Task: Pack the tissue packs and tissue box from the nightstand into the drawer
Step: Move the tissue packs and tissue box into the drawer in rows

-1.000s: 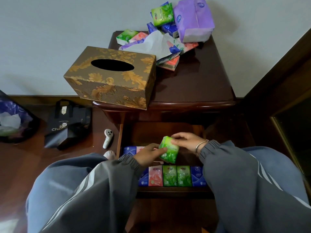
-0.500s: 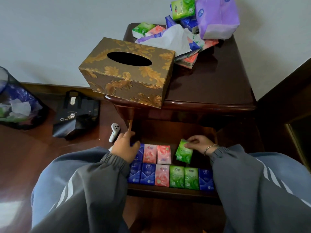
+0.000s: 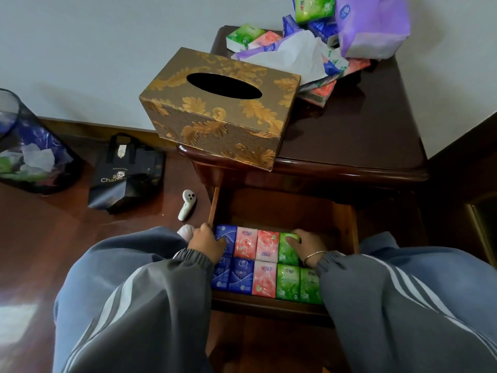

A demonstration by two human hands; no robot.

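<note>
In the lower middle of the frame the open drawer holds 2 rows of small tissue packs lying flat and touching one another. The back row reads, from left to right, blue, pink, pink, green; the front row reads blue, blue, pink, green, green. The right hand lies flat on the green pack at the right end of the back row, fingers spread over its top and pressing down rather than curled round it. The left hand rests at the drawer's left side, its fingers bent loosely against the blue pack at the left end of the back row; whether it grips that pack I cannot tell. Both arms wear grey sleeves with pale stripes. Above the drawer, the dark wooden nightstand carries the gold-patterned tissue box, which sits at the front left corner and overhangs the edge. Behind it, toward the upper right of the frame, lies a loose heap of more tissue packs in green, pink and blue, with a large purple tissue pack and crumpled white wrapping. On the wooden floor at left stand a black bag, a mesh bin and a small white controller.
</note>
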